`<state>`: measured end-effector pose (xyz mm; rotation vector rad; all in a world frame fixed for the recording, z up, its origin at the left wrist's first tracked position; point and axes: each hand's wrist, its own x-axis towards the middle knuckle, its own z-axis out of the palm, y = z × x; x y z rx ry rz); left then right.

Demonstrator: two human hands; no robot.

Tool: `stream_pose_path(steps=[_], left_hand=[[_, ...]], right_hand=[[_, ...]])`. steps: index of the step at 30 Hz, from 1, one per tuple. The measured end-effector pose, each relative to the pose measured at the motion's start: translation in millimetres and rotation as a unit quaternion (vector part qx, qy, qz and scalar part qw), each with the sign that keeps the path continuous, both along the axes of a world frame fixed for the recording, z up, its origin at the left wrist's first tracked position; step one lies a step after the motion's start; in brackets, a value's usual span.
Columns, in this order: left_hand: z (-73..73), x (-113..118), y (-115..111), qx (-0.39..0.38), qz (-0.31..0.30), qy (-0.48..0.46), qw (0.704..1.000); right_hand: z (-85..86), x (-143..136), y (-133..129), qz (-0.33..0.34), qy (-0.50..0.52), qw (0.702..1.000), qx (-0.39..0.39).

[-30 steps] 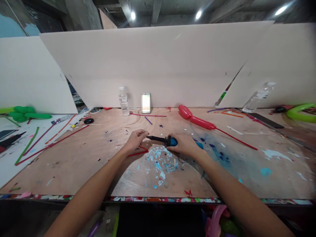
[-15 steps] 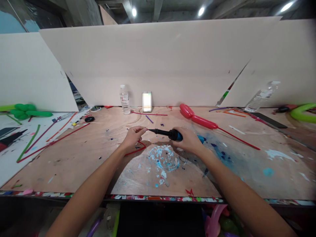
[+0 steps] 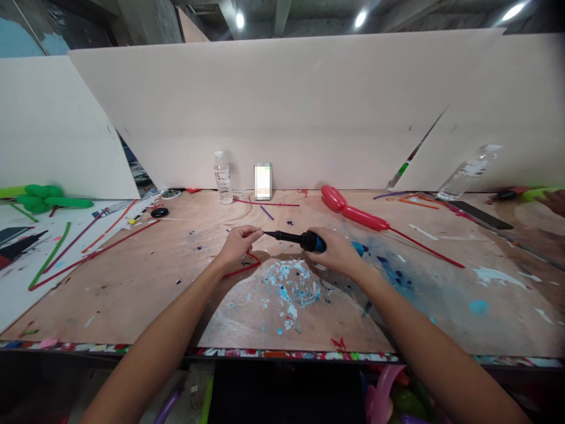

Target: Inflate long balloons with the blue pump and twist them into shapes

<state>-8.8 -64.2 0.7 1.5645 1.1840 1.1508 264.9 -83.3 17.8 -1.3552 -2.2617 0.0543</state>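
Observation:
My right hand point(image 3: 333, 250) is closed round a black and blue balloon pump point(image 3: 312, 241), its thin nozzle pointing left. In my left hand point(image 3: 239, 246) the fingers pinch the end of an uninflated red balloon point(image 3: 245, 270) at the nozzle tip. The rest of that balloon hangs below the fingers and bends on the table, partly hidden by my wrist. Whether the nozzle is inside the balloon's mouth cannot be made out. Beyond my right hand lies a partly inflated red balloon point(image 3: 364, 218), twisted into bubbles, with a long limp tail.
A water bottle point(image 3: 223, 181) and a phone point(image 3: 263, 181) stand by the white board point(image 3: 282, 118). Another bottle point(image 3: 470, 172) leans at right, near a dark flat slab point(image 3: 483, 215). Green balloons point(image 3: 42, 199) and limp balloon strips lie left. Another person's hand point(image 3: 555, 202) shows at far right.
My hands, the pump and the pinched balloon stay nearly the same; the nozzle tip sits slightly closer to my left fingers. At far right, the green balloon has shifted and another person's hand has appeared.

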Motion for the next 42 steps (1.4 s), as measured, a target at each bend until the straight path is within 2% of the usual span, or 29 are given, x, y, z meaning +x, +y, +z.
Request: stream_pose_path(steps=[14, 28, 42], left_hand=[[3.4, -0.2, -2.1, 0.047, 0.010, 0.028, 0.998], [-0.1, -0.8, -0.4, 0.045, 0.026, 0.042, 0.998], [-0.7, -1.9, 0.7, 0.030, 0.007, 0.026, 0.999]], right_hand=[[0.3, -1.2, -0.3, -0.003, -0.019, 1.000, -0.005], [-0.5, 2.2, 1.7, -0.003, -0.024, 1.000, -0.012], [0.7, 0.9, 1.0, 0.008, -0.024, 0.999, -0.025]])
